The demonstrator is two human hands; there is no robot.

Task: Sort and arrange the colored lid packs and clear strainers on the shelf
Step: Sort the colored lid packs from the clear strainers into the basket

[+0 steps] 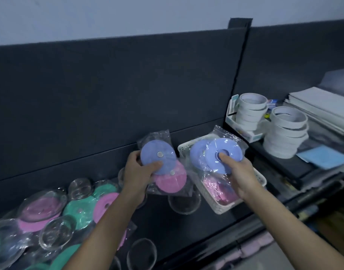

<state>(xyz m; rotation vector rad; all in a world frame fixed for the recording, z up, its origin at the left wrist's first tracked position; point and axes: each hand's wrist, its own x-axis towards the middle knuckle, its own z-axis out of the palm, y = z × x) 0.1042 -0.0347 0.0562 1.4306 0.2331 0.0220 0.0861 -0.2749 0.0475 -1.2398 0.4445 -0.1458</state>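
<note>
1. In the lower left of the frame, pink and green lid packs (79,211) lie overlapping on the dark shelf (186,230). Clear strainers (57,232) lie scattered among and on them.
2. The left forearm rises from the bottom centre. The left hand (137,172) sits just left of the frame's middle, raised above the shelf.
3. Its grip is closed on a blue-and-pink pack (157,156), with the thumb laid across the blue lid's face and the fingers hidden behind the wrapper.
4. That pack is a clear bag: a blue disc with a small silver centre lies over a pink disc with the same centre, and the bag stands roughly upright.
5. The right forearm enters from the lower right, and the right hand (239,178) is held over a white basket (221,208).
6. Its grip holds a blue pack (216,154), with the thumb pressed at the front lid's central hole and the fingers out of sight underneath.
7. This bag shows two blue ring-shaped lids, overlapping and tilted towards the camera.
8. A pink pack (216,187) lies in the basket below.
9. White tape rolls (286,131) are stacked at the right.
</note>
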